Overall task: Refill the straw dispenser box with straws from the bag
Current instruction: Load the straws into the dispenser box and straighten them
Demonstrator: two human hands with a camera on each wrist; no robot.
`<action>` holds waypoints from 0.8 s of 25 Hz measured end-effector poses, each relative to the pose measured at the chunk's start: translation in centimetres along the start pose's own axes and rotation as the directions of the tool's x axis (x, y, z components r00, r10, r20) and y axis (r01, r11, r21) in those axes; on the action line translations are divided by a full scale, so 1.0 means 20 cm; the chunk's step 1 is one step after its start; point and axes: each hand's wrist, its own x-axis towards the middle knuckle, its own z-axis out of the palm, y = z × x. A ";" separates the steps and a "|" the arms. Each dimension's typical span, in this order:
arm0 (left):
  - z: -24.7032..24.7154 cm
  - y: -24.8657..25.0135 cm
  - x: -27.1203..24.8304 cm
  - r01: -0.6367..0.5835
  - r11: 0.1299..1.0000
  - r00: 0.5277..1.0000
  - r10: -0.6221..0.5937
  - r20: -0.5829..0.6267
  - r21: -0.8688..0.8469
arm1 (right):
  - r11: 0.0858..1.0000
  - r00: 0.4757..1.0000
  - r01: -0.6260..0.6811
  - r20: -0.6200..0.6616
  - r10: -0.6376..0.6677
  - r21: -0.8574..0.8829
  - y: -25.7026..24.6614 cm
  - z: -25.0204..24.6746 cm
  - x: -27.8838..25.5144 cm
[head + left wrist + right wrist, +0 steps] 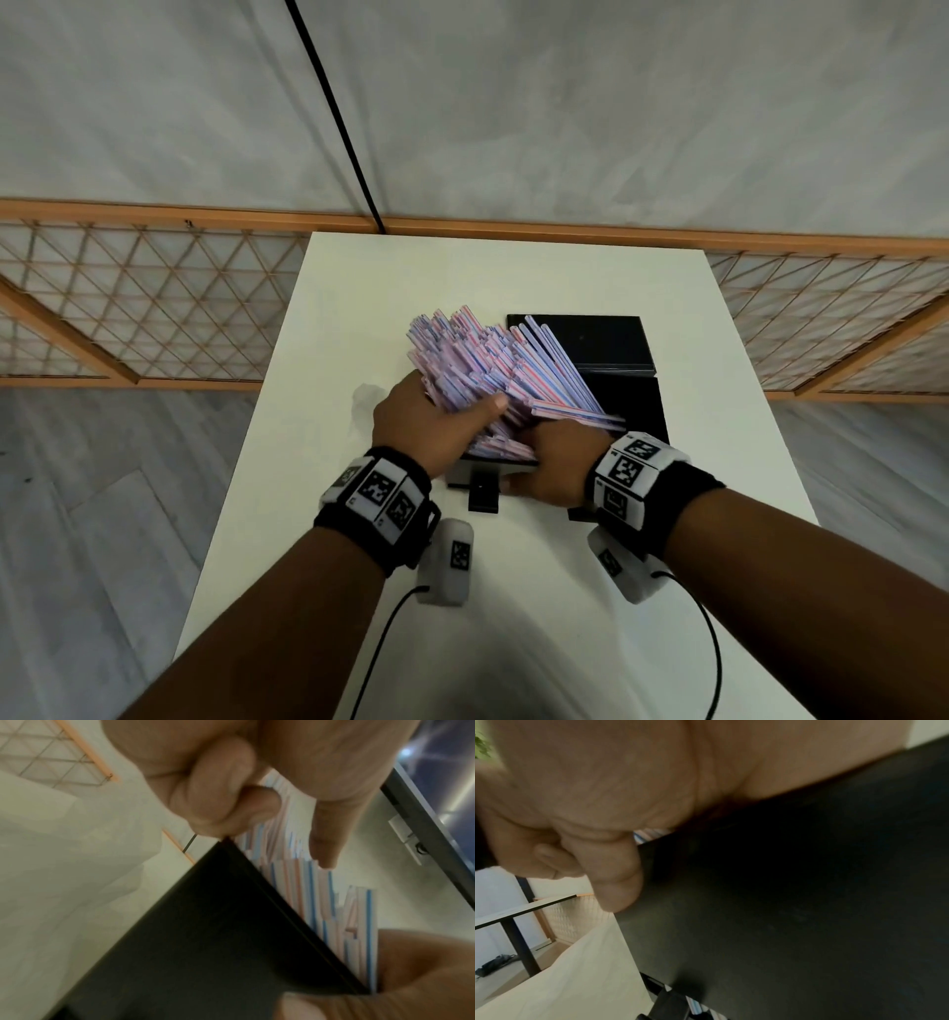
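Observation:
A thick bundle of red-and-blue striped straws [493, 360] fans out up and to the left from the open black dispenser box [637, 406] on the white table [462, 277]. My left hand [436, 421] grips the bundle from its left side, thumb laid across the top; in the left wrist view its fingers [218, 791] curl beside the straws [316, 892] and the box wall [205, 923]. My right hand [554, 462] curls round the near ends of the straws at the box's front rim. In the right wrist view its palm [603, 791] lies against the box [782, 902].
The box's lid [606, 339] lies open flat behind it. A small black part [484, 496] sticks out from the box's front. A faint clear plastic shape [367, 398], perhaps the bag, lies left of my left hand. A wooden lattice screen [154, 308] stands behind the table.

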 end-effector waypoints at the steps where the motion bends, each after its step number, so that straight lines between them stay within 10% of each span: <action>1: 0.00 0.01 0.01 -0.025 1.000 1.000 0.025 -0.006 0.010 | 1.000 1.000 0.012 -0.002 -0.012 0.005 -0.01 0.00 0.01; 11: -0.01 0.00 -0.03 -0.156 0.983 0.977 0.140 -0.160 -0.093 | 0.970 0.964 0.148 -0.247 -0.099 0.190 0.02 -0.04 -0.08; 20: 0.03 -0.11 -0.01 0.134 0.949 0.990 -0.139 0.003 -0.284 | 0.983 0.916 0.103 -0.401 -0.035 0.151 0.18 0.05 -0.27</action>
